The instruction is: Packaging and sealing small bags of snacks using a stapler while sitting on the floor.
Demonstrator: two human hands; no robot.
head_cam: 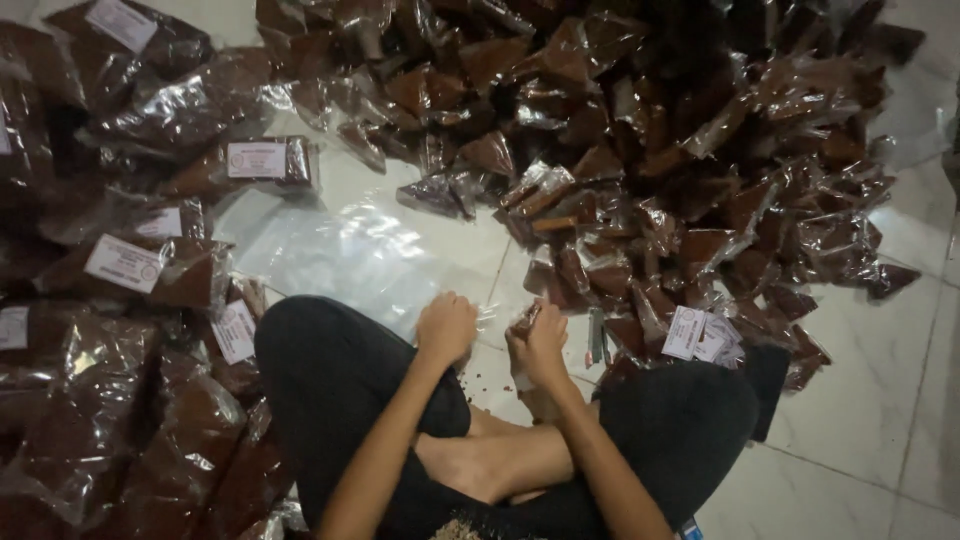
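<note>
The right hand (540, 345) is closed around a small packet (526, 318). The left hand (446, 326) is a fist just beside it. Clear bags (650, 180) hold brown powder.

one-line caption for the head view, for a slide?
Seated cross-legged on a tiled floor, right hand holds a small brown packet, left hand closed beside it, heaped packets ahead.

- A heap of small clear plastic packets of brown powder (650, 150) covers the white tiled floor (880, 400).
- Larger white-labelled bags of brown powder (150, 265) lie stacked at left.
- An empty clear plastic bag (350, 250) lies flat between them.
- Loose white paper labels (700, 335) sit beside the heap.
</note>
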